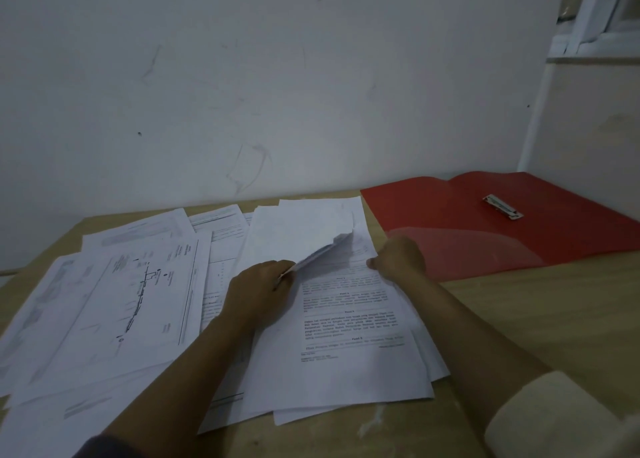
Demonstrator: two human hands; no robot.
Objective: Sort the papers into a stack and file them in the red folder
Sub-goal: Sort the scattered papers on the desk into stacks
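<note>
A scuffed pale wall (pixel 242 76) rises behind a wooden desk (pixel 540 319), where loose printed papers (pixel 138 301) lie fanned and overlapping across the left and middle of the surface, one topmost sheet showing a line diagram. The red folder (pixel 485 239) lies open and flat at the desk's far right corner, against the wall, its near edge just beside the paper pile. A person reaches in with both arms. The left hand (pixel 263 284) rests on the pile with fingers curled, pinching the near corner of a bent, lifted sheet (pixel 322 249). The right hand (pixel 398 256), also curled, grips the right edge of the papers beside a page of printed text (pixel 349 319), close to the folder's transparent pocket. A small metal clip (pixel 504 207) sits inside the folder.
</note>
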